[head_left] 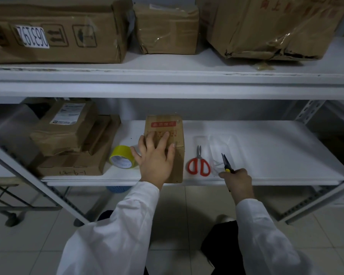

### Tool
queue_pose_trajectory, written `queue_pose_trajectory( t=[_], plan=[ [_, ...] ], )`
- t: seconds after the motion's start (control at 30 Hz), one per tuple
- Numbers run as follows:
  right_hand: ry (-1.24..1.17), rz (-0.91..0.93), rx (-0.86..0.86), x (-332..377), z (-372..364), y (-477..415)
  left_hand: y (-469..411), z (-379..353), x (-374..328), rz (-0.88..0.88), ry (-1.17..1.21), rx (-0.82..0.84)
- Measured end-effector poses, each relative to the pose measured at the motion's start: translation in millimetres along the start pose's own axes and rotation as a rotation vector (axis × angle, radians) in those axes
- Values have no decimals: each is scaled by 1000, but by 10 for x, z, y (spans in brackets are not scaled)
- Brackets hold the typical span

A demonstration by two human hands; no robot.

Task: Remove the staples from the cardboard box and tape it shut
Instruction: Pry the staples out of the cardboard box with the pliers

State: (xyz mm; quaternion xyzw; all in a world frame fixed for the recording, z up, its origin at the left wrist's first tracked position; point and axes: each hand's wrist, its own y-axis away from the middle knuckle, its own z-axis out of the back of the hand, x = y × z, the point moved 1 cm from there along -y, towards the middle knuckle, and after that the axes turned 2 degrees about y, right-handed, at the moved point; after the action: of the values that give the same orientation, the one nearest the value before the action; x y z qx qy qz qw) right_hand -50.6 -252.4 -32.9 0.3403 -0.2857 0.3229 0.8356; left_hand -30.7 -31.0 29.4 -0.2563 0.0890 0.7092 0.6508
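A small brown cardboard box (167, 124) with a red label stands on the lower white shelf (266, 155). My left hand (155, 157) lies flat on its top with fingers spread. A staple shows at the box's far right corner. My right hand (237, 180) grips black pliers with a yellow-marked handle (225, 162), jaws pointing away over a clear plastic tray (222, 147). Red-handled scissors (199, 165) lie between box and tray. A roll of yellow tape (122, 156) stands left of the box, close to my left thumb.
Stacked cardboard parcels (72, 139) fill the shelf's left end. Larger boxes (58, 30) sit on the upper shelf, whose front beam (167, 84) overhangs the work area. A perforated steel upright (310, 112) stands at the right. Tiled floor lies below.
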Motion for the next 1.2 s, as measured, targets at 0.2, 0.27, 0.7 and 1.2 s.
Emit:
queue_pose_trajectory(
  t=[0.2,0.27,0.7,1.2],
  plan=[
    [20,54,-69,63,41,86,-3,30,-30,25,8,-15],
    [-11,115,-80,123,48,112,-30,65,-87,63,-6,14],
    [317,729,-169,836,166,473,-108,58,-245,113,-60,17],
    [584,772,-275,1126,52,503,-101,86,-237,105,-81,20]
  ],
)
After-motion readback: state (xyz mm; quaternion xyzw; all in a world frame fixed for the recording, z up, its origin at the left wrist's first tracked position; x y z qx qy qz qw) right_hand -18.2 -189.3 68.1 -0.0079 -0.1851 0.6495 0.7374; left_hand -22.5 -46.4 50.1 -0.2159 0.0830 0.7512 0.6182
